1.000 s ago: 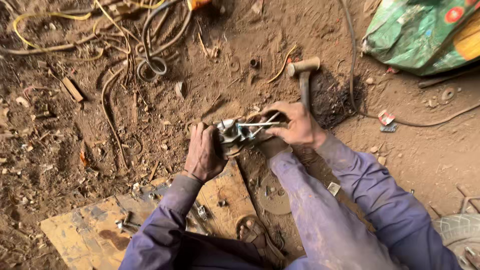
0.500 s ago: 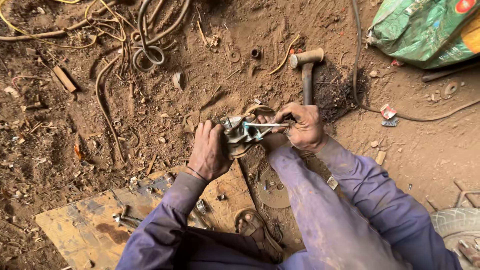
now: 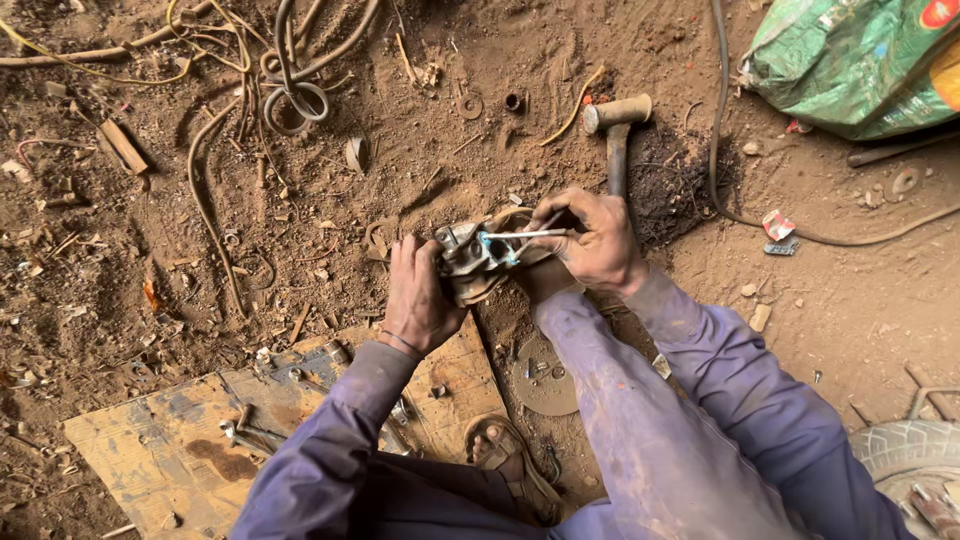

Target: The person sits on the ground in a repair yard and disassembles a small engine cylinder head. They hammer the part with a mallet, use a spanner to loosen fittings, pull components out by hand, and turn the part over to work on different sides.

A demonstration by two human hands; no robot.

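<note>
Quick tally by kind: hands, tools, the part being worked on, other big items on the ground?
Hands: 2, left hand and right hand
Metal part held: 1, greasy metal part
Thin rod tool in the right hand: 1, metal rod
Hammers: 1, hammer
Wooden boards: 1, wooden board
Sacks: 1, green sack
Tyres: 1, tyre
Total: 8

a crumpled green plastic sack (image 3: pixel 850 65) is lying on the dirt floor (image 3: pixel 850 300) in the top right corner, bulging and creased, showing an orange-yellow patch along its right side and a red round mark at its upper edge. a small torn wrapper (image 3: pixel 777 226), red and white with a dark scrap beneath it, is lying on the dirt below the sack, well apart from it.
</note>
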